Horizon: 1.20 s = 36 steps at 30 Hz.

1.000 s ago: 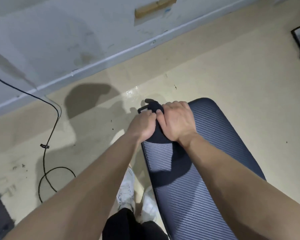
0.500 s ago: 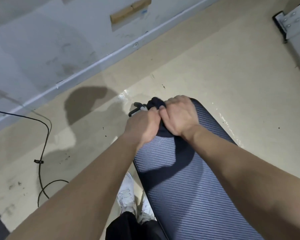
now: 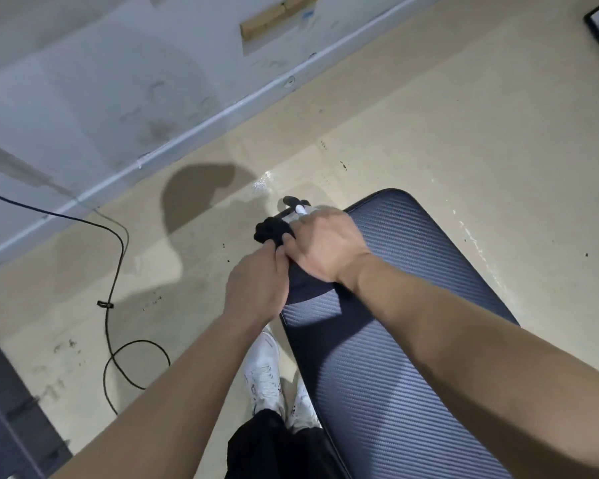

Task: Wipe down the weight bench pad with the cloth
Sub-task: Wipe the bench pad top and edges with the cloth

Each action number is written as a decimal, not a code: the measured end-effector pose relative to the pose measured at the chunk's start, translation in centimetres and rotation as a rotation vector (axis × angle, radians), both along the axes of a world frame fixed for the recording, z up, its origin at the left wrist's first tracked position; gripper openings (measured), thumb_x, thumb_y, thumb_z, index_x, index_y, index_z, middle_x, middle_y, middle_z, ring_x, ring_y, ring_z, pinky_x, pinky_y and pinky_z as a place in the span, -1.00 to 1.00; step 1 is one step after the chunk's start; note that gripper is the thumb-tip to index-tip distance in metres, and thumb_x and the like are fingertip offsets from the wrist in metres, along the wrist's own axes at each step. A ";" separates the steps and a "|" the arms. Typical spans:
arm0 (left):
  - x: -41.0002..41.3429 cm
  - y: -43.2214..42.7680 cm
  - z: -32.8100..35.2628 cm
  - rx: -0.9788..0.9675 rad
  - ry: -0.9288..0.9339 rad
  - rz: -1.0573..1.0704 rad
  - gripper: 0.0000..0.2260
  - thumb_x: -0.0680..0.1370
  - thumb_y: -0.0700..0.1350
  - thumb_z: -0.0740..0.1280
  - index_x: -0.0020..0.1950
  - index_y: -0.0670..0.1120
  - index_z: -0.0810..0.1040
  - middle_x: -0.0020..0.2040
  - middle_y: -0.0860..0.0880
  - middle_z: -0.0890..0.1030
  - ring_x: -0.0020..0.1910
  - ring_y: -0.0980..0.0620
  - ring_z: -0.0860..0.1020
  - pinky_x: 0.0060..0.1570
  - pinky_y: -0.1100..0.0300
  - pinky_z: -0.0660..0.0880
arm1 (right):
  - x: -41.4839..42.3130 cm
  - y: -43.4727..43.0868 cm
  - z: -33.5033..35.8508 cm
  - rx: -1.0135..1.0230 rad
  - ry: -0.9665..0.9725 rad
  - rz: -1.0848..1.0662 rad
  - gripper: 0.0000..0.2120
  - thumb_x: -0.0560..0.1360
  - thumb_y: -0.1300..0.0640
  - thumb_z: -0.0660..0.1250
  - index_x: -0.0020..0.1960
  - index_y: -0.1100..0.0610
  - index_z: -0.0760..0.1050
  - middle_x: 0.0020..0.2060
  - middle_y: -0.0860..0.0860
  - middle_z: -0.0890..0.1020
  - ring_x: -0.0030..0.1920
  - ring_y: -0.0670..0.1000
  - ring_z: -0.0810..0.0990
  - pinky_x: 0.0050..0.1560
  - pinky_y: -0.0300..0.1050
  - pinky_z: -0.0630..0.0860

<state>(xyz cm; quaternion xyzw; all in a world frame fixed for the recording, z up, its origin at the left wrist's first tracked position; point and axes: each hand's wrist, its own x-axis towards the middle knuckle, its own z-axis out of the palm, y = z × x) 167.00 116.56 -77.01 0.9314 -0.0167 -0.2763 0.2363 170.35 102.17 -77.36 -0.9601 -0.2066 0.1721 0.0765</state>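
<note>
The weight bench pad [image 3: 412,340] is dark blue-grey with ribbed texture and runs from the lower right up to the centre. A dark cloth [image 3: 274,231] lies bunched at the pad's far left corner and hangs partly over the edge. My right hand [image 3: 324,247] presses flat on the cloth on top of the pad. My left hand [image 3: 256,288] grips the cloth at the pad's left side edge, fingers closed on it. Both hands touch each other. Most of the cloth is hidden under them.
A black and white bench frame part [image 3: 296,205] sticks out beyond the pad's far end. A black cable [image 3: 118,271] loops across the beige floor on the left. My white shoes [image 3: 267,371] stand beside the pad. A grey wall with a baseboard [image 3: 187,140] runs behind.
Both hands have shifted with the cloth toward the pad's left corner; the cloth now hangs further over the left edge. More of the bench pad's far end is uncovered.
</note>
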 end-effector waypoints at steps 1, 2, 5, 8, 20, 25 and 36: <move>1.2 -1.3 0.4 0.018 -0.014 -0.062 -0.72 0.69 -0.07 0.00 -0.09 -0.12 0.41 -0.16 -0.13 0.54 -0.06 -0.24 0.55 -0.13 0.00 0.38 | 0.5 -1.4 0.1 -0.006 0.000 -0.051 -0.67 0.64 -0.07 0.06 -0.22 0.05 0.38 -0.18 0.08 0.67 -0.11 0.15 0.62 -0.01 0.01 0.41; 2.4 -2.5 0.8 0.035 -0.013 -0.130 -0.71 0.69 -0.09 0.00 -0.05 -0.14 0.45 -0.10 -0.15 0.56 -0.02 -0.23 0.55 -0.08 0.00 0.41 | 1.0 -2.6 0.2 -0.014 -0.002 -0.080 -0.65 0.65 -0.08 0.00 -0.18 0.06 0.39 -0.13 0.09 0.68 -0.07 0.15 0.61 0.04 0.01 0.40; 5.9 -6.2 0.3 0.045 0.043 -0.281 -0.72 0.68 -0.10 0.00 -0.09 -0.10 0.43 -0.05 -0.11 0.57 0.03 -0.18 0.54 -0.05 0.04 0.39 | 2.2 -6.3 0.1 -0.095 -0.016 -0.130 -0.61 0.67 -0.07 -0.05 -0.16 0.08 0.41 -0.09 0.13 0.69 -0.05 0.18 0.61 -0.01 -0.01 0.33; 7.9 -9.7 -0.9 0.043 0.052 -0.364 -0.73 0.65 -0.10 0.01 -0.19 -0.08 0.38 0.04 -0.12 0.59 0.03 -0.17 0.52 -0.05 0.04 0.37 | 2.6 -9.5 -0.2 -0.104 0.038 -0.266 -0.60 0.68 -0.07 -0.06 -0.11 0.09 0.44 -0.03 0.14 0.67 0.00 0.21 0.59 -0.09 -0.05 0.25; 7.3 -21.3 0.0 0.053 -0.139 -0.751 -0.82 0.67 -0.02 0.07 -0.09 -0.03 0.35 -0.01 -0.10 0.60 -0.10 -0.11 0.44 -0.11 0.10 0.28 | -7.1 -16.1 0.7 -0.012 0.183 -0.850 -0.66 0.71 -0.05 -0.10 -0.05 0.11 0.31 0.00 0.23 0.63 0.03 0.28 0.58 -0.05 0.03 0.30; 4.2 -23.8 0.2 0.146 -0.292 -1.090 -0.76 0.68 -0.02 0.05 0.05 -0.04 0.48 0.03 -0.07 0.65 0.02 -0.12 0.57 -0.09 0.11 0.24 | -11.1 -17.7 1.4 -0.081 0.231 -0.928 -0.59 0.70 -0.07 -0.10 0.01 0.16 0.41 0.03 0.24 0.63 0.06 0.27 0.59 0.01 0.05 0.39; 9.2 -14.8 -0.3 0.019 -0.248 -0.694 -0.75 0.70 -0.01 0.01 0.02 -0.10 0.41 -0.11 -0.14 0.54 -0.06 -0.22 0.54 -0.18 0.02 0.36 | -1.7 -12.9 0.8 0.068 0.248 -0.929 -0.64 0.67 -0.09 -0.06 0.00 0.14 0.36 0.11 0.24 0.62 0.12 0.26 0.55 -0.03 0.02 0.33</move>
